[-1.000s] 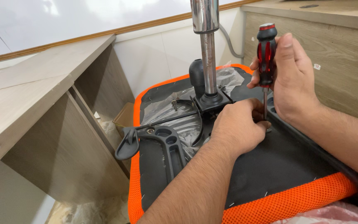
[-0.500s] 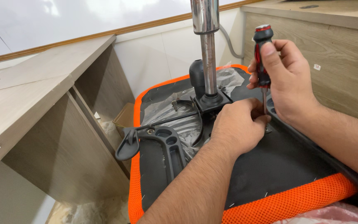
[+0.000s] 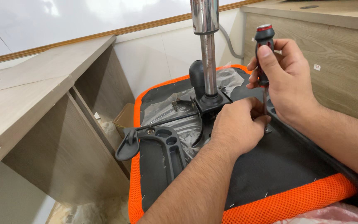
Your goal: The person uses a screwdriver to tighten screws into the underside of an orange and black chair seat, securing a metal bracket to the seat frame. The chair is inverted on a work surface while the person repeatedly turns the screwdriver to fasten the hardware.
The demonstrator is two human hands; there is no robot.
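Note:
An upturned office chair seat (image 3: 295, 166) with a black underside and orange mesh edge lies in front of me. A chrome gas-lift column (image 3: 207, 49) rises from its black mechanism plate (image 3: 212, 101). My right hand (image 3: 284, 81) grips a red-and-black screwdriver (image 3: 263, 45) held upright, its shaft pointing down to the seat base by my left fingers. My left hand (image 3: 239, 126) rests on the seat beside the mechanism, fingertips pinched around the screwdriver tip; what they hold is hidden. A black armrest bracket (image 3: 168, 147) lies on the left part of the seat.
Clear plastic wrap (image 3: 179, 114) lies under the mechanism. A black lever with a paddle end (image 3: 127, 145) sticks out left. Light wooden desk units stand at left (image 3: 42, 108) and right (image 3: 332, 49). A white wall with a wooden strip is behind.
My right hand has shifted its fingers on the screwdriver handle, the thumb now up near the top. The left hand has stayed at the tip.

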